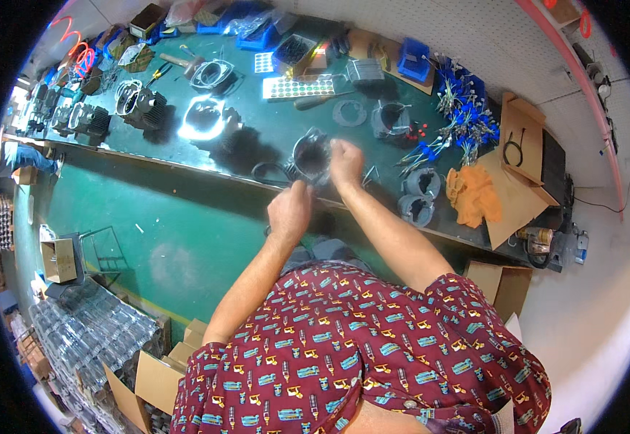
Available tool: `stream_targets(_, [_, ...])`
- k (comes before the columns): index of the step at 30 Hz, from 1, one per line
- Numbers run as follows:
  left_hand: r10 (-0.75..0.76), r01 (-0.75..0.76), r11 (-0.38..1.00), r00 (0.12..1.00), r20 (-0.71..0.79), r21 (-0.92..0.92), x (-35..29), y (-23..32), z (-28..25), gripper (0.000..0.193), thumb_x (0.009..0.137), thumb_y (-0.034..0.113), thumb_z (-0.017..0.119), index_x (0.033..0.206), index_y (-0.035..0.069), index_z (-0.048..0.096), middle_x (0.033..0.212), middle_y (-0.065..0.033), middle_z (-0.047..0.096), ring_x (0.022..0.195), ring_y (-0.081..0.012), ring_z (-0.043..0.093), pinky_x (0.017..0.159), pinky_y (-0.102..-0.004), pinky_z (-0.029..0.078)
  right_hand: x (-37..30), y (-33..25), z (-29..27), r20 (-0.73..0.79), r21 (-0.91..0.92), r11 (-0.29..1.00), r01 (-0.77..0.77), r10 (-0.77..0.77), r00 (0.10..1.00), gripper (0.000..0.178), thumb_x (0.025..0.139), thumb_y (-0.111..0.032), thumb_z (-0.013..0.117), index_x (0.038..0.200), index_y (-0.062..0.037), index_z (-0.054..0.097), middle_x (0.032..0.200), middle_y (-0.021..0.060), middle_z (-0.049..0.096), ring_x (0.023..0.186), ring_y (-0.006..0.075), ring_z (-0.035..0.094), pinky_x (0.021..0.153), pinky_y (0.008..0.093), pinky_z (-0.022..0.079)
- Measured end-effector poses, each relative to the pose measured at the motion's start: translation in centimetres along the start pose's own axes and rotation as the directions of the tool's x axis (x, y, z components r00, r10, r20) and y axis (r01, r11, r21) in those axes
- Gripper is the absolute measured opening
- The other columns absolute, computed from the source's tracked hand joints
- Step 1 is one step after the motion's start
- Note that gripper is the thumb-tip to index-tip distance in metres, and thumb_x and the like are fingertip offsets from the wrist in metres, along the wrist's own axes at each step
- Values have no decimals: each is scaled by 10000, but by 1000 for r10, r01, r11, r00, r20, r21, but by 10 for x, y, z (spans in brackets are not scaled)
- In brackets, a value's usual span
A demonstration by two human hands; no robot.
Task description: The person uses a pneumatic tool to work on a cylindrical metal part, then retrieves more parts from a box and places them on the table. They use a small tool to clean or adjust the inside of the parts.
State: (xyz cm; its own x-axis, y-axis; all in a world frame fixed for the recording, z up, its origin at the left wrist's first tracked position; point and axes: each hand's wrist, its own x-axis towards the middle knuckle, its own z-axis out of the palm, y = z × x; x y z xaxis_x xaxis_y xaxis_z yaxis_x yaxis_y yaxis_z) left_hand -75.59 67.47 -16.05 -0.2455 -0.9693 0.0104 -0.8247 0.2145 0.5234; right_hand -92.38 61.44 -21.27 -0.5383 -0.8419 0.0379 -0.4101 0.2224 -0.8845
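Note:
A round grey metal motor housing (pixel 311 154) sits near the front edge of the bench, its dark hollow facing up. My right hand (pixel 346 165) is closed at the housing's right rim, fingers curled against it. Just below the housing, by the bench edge, my left hand (pixel 289 210) is closed in a pinch; what lies between its fingers is too small to make out. A black cable loop (pixel 271 172) lies beside the housing on the left. To the right of my right hand are a few small metal pins (pixel 370 173).
Grey ring-shaped parts (pixel 417 207) and orange gloves (pixel 474 195) lie at the right. Blue-ended wire bundles (pixel 467 108) spread behind them, near an open cardboard box (pixel 523 137). Finned motor bodies (pixel 141 105) stand at the left. A sticker sheet (pixel 298 87) lies farther back.

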Motion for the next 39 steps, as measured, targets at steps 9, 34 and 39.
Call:
stream_targets(9, [-50,52,998,997,55,-40,1,-8,6,306,1008,356,578,885,78,609,767,-209,679,755,-445,674,676,-572,521,-10,-14,0,-69,38,999,-33,36,997,279,960,-223,612,943,37,712,856,247,699,804,377,698,739,421,508])
stream_targets(34, [-80,87,992,994,-78,93,-1,-8,0,281,990,349,596,895,84,606,777,-188,666,763,-417,670,683,-543,525,-19,3,8,-116,33,980,197,-192,975,265,952,-209,618,991,19,747,980,211,734,933,389,687,867,452,528])
stream_targets(39, [29,-12,983,995,-92,182,32,-40,-18,253,996,331,596,905,95,584,778,-170,656,779,-396,665,682,-519,521,-10,2,2,-12,52,977,207,-207,978,238,940,-197,636,993,5,751,973,198,739,925,378,692,856,445,530])
